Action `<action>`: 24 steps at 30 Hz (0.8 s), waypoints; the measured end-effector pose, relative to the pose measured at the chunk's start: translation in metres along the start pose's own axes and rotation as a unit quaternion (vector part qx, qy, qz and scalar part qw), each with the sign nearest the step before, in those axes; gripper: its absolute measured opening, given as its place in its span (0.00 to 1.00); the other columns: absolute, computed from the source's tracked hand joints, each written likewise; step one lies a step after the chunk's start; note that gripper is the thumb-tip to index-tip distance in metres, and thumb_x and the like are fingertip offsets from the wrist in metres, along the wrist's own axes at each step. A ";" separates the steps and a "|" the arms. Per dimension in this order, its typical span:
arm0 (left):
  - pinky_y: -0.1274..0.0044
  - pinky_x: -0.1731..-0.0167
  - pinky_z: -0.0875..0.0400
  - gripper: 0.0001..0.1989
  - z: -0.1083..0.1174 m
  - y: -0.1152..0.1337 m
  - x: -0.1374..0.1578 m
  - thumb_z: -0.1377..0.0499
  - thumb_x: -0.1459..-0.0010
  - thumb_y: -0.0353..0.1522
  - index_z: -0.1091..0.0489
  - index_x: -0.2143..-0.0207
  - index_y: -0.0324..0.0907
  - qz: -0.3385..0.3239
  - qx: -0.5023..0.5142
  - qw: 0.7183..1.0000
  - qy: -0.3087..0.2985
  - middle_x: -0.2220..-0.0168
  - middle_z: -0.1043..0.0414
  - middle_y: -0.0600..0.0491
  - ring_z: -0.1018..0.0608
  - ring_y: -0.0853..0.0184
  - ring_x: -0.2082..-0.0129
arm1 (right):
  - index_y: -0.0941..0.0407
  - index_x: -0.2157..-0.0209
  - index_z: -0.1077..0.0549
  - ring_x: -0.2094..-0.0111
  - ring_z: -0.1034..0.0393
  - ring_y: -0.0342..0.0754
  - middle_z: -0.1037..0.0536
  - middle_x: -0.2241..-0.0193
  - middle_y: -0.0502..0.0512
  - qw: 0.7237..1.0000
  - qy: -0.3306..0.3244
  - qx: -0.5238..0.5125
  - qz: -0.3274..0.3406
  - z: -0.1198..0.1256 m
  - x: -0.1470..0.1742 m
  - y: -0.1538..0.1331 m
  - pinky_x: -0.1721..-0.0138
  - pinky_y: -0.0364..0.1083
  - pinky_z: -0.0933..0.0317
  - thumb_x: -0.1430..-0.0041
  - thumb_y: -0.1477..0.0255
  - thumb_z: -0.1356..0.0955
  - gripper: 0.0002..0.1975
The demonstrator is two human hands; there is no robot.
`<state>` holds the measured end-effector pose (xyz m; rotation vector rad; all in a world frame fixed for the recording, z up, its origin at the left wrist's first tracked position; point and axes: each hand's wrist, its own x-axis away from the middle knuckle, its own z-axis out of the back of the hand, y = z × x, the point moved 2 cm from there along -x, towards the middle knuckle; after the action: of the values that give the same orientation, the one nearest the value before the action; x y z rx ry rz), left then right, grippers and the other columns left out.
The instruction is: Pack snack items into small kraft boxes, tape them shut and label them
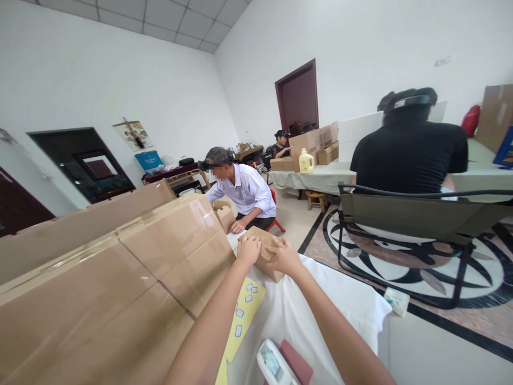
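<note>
A small brown cardboard box rests on the white cloth in front of me. My left hand is closed at its left edge, fingers curled against the top. From the other side my right hand grips the same box, with its fingers on the top and right edge. Part of the box is hidden behind both hands. Nearer to me, a yellow sheet with pale label-like patches lies beside my left forearm. Between my forearms are a white handheld device with a screen and a dark red flat piece.
Large taped cartons fill the left side. Across the table a person in a pale shirt handles another small box. To the right, someone in black sits in a folding chair. A white packet is by the cloth's right edge.
</note>
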<state>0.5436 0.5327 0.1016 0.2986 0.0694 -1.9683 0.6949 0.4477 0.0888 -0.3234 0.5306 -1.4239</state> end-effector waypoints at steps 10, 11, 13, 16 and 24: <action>0.50 0.36 0.41 0.23 0.006 0.000 0.028 0.42 0.33 0.42 0.34 0.40 0.43 0.010 0.194 0.980 -0.040 0.34 0.38 0.43 0.34 0.52 0.36 | 0.46 0.38 0.29 0.30 0.54 0.67 0.42 0.30 0.57 0.998 0.045 0.038 0.011 -0.008 0.005 -0.004 0.41 0.61 0.44 0.50 0.62 0.27 0.35; 0.52 0.35 0.41 0.22 0.008 0.002 0.041 0.43 0.32 0.41 0.34 0.39 0.43 -0.006 0.221 0.974 -0.047 0.34 0.38 0.44 0.34 0.53 0.35 | 0.47 0.38 0.29 0.30 0.53 0.67 0.41 0.30 0.57 0.998 0.049 0.045 0.014 -0.008 0.004 -0.003 0.41 0.61 0.44 0.49 0.62 0.27 0.35; 0.60 0.35 0.39 0.21 0.012 0.004 0.084 0.46 0.31 0.38 0.34 0.38 0.46 -0.032 0.273 0.960 -0.056 0.33 0.37 0.47 0.33 0.59 0.35 | 0.47 0.39 0.29 0.31 0.52 0.67 0.40 0.30 0.58 0.996 0.057 0.061 0.024 -0.010 -0.001 -0.002 0.40 0.62 0.46 0.48 0.61 0.28 0.33; 0.71 0.38 0.34 0.18 0.015 -0.009 0.185 0.46 0.33 0.40 0.28 0.43 0.55 -0.023 0.326 0.944 -0.045 0.38 0.30 0.54 0.28 0.64 0.38 | 0.49 0.40 0.27 0.32 0.49 0.66 0.38 0.31 0.61 0.993 0.064 0.086 0.044 -0.014 -0.015 -0.003 0.38 0.63 0.49 0.47 0.58 0.28 0.32; 0.65 0.59 0.24 0.19 0.044 -0.115 0.496 0.42 0.44 0.53 0.23 0.75 0.53 0.301 0.316 0.889 0.137 0.61 0.20 0.50 0.20 0.54 0.62 | 0.44 0.42 0.26 0.35 0.42 0.66 0.28 0.38 0.58 0.984 0.058 0.126 0.115 -0.026 -0.072 -0.048 0.39 0.69 0.51 0.43 0.60 0.33 0.26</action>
<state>0.2444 0.1278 0.0149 0.9083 -0.4473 -1.2656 0.6365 0.5146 0.1030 0.0243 0.4608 -1.2713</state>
